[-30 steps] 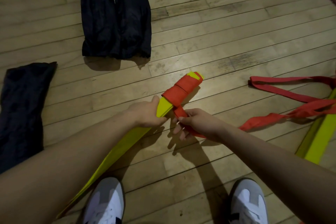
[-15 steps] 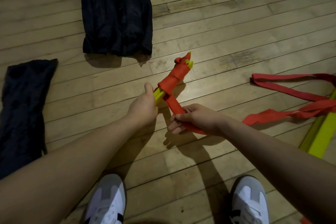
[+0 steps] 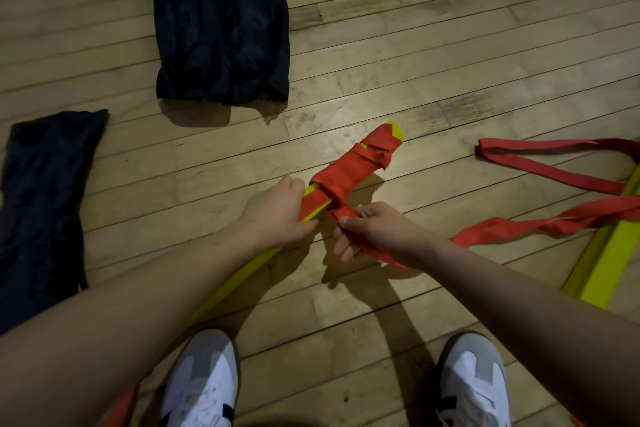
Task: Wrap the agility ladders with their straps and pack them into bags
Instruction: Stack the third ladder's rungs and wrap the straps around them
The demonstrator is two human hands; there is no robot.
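Note:
A bundle of yellow ladder rungs (image 3: 242, 274) slants from lower left up to the middle, its far end wound in red strap (image 3: 349, 170). My left hand (image 3: 277, 211) grips the bundle just below the wound part. My right hand (image 3: 370, 229) pinches the loose red strap right beside the bundle; the strap trails off to the right (image 3: 540, 225) across the floor. Two dark bags lie flat on the floor: one at the top (image 3: 221, 24), one at the left (image 3: 41, 204).
A second yellow ladder bundle (image 3: 609, 253) lies at the right edge with a loop of red strap (image 3: 540, 166) beside it. My two white and grey shoes (image 3: 204, 388) (image 3: 474, 388) stand at the bottom on the wooden plank floor (image 3: 415, 62).
The bundle has been turned in my left hand, going end-up and back flat, and another turn of red strap lies round it. My right hand stayed close beside it, holding the strap.

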